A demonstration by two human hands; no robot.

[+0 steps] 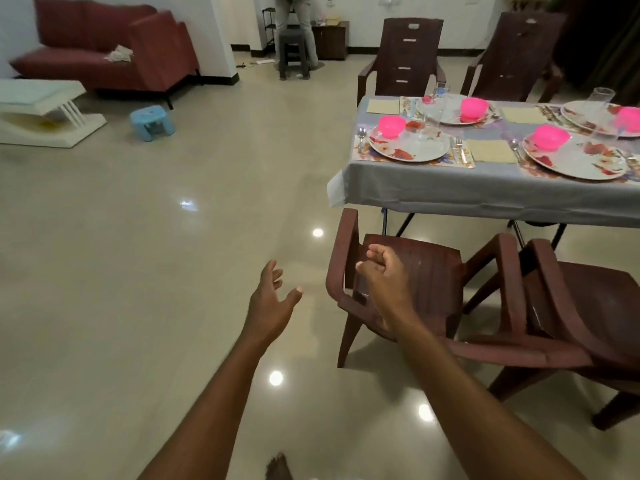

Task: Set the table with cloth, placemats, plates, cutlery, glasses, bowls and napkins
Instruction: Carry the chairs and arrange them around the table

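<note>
Both my arms reach forward from the bottom edge, and neither hand has hold of anything. My left hand (273, 299) hangs over bare floor (145, 271) near the centre, fingers spread and relaxed, thumb out toward three o'clock. My right hand (384, 271) sits just to its three o'clock side, in front of the near chair (426, 282), its fingers loosely curled; whether it touches the chair's armrest I cannot tell. The table (485, 192) lies up at about two o'clock from my hands, covered by a grey cloth (450, 185) that drapes over the near edge. On it, the near-left setting has a floral placemat (464, 162) under a floral plate (412, 147), with a pink bowl (392, 126) on the plate at its ten o'clock and a clear glass (429, 123) standing at its one o'clock. A spoon (361, 136) lies at the plate's nine o'clock, a fork (460, 147) at its three o'clock, and a yellowish napkin (490, 151) just beyond the fork. Three more settings with plates and pink bowls show farther toward three o'clock and twelve o'clock on the cloth. Two chairs stand behind the table, and a second near chair (588, 306) touches the first. A red sofa (104, 50) sits at ten o'clock, with a blue stool (152, 123) on the floor below it.
</note>
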